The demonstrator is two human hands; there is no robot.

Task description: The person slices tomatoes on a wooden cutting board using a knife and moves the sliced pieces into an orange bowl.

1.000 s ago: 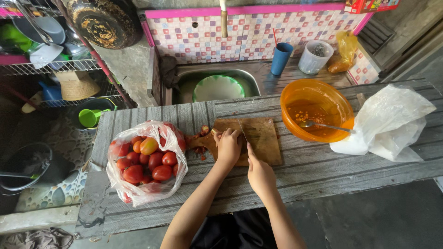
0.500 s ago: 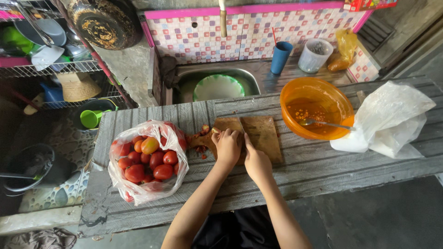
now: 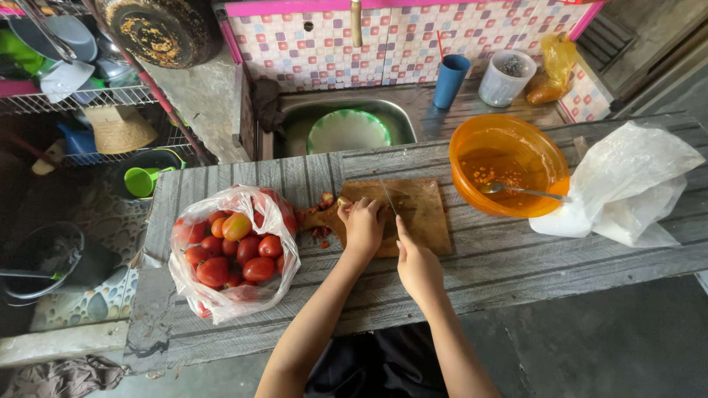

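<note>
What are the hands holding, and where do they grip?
The right hand holds a knife by its handle. The left hand presses something small onto the cutting board; it is mostly hidden.

A plain home kitchen, seen from above a worn plank worktop.

Behind the worktop (image 3: 516, 258) a steel sink (image 3: 346, 121) sits against a pink-edged checkered tile wall (image 3: 383, 37); left of the sink a wire rack (image 3: 81, 96) holds pans and dishes; right of it stand a blue cup (image 3: 450, 79) and a clear tub (image 3: 505, 77).
</note>
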